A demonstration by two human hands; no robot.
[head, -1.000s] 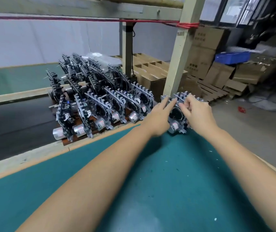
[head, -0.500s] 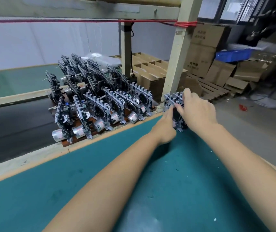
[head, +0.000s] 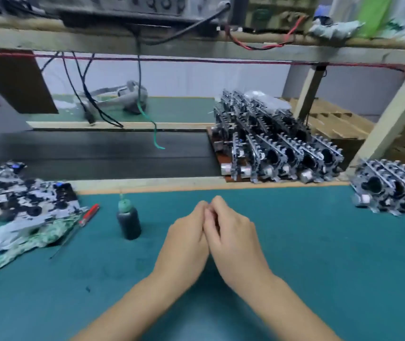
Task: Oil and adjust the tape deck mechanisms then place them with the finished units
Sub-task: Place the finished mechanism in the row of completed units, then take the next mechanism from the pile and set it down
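- Head view: the left hand (head: 186,236) and the right hand (head: 233,232) meet at the middle of the green tabletop (head: 319,254), touching along their inner edges; the fingers (head: 202,207) are drawn together at the tips and loosely curled, and whether they pinch anything between them cannot be told.
- A dark oil bottle (head: 129,221) with a green nozzle stands upright just left of the hands, with a red-handled screwdriver (head: 88,215) lying further left, beside a heap of tape deck mechanisms (head: 19,205) resting partly on a pale rag (head: 24,242) (blurred here).
- The finished units (head: 277,148) stand in close rows on a brown board at the far right, across the tabletop's edge; a smaller row of units (head: 393,190) sits on the tabletop at the right border.
- No label or writing is legible on the bottle or anywhere else.
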